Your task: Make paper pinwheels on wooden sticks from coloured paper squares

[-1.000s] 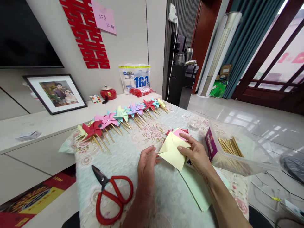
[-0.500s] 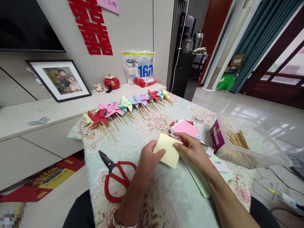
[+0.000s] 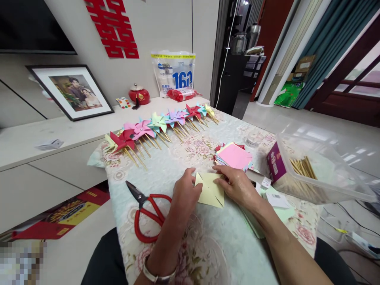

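Between both hands is a pale yellow square of paper [image 3: 209,190] with slits running in from its corners. My left hand [image 3: 186,194] pinches its left edge, thumb on top. My right hand [image 3: 237,184] grips the upper right edge between thumb and fingers. Left of my left forearm lie red-handled scissors [image 3: 148,213], blades spread a little. Beyond my right hand sits a stack of coloured paper squares [image 3: 234,155], pink on top. Light green paper sheets [image 3: 255,225] lie partly hidden under my right forearm.
Finished paper pinwheels [image 3: 141,128] on sticks line the table's far edge. A clear plastic box [image 3: 323,190] of sticks stands at the right, with small white boxes [image 3: 276,200] beside it. A round clear container [image 3: 254,138] sits behind. The tablecloth [image 3: 190,154] is floral.
The yellow square has turned, so its edges now run more level, and my hands have shifted their hold on it. The camera view has tilted slightly.
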`<state>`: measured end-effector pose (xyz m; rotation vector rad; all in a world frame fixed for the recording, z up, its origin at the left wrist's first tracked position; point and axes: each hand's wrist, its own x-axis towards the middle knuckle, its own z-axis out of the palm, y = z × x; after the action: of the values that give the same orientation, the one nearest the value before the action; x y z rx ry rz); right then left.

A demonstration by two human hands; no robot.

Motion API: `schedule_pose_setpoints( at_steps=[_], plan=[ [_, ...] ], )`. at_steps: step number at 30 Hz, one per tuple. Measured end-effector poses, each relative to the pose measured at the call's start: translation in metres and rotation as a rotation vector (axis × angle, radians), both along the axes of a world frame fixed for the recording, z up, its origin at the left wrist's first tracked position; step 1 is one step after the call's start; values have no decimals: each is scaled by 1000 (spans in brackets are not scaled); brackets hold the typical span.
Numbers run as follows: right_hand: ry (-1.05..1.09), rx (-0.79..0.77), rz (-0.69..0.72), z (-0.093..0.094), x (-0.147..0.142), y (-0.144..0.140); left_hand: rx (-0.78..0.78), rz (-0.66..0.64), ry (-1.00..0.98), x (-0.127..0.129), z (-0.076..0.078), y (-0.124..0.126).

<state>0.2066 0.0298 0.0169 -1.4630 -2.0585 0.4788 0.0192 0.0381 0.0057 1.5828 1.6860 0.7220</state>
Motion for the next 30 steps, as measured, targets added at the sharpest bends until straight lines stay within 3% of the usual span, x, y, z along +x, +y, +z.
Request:
schedule_pose_setpoints(
  at_steps=[5,7,14,18,24,30],
  plan=[
    [-29,146,0,1,1,-1,42,-35,179,0,0,-1],
    [31,105,9,6,0,-3,68,-44,188,0,-2,-1],
    [-12,-232,248,17,-2,-9,26,41,-69,-2,-6,2],
    [-129,-261,338,14,-4,-13,-75,81,-156,-2,-5,4],
    [-292,-241,337,15,-19,-17,-117,96,-236,-1,-1,2],
    [-244,-234,311,15,-19,-16,-155,88,-265,-3,1,4]
  ],
)
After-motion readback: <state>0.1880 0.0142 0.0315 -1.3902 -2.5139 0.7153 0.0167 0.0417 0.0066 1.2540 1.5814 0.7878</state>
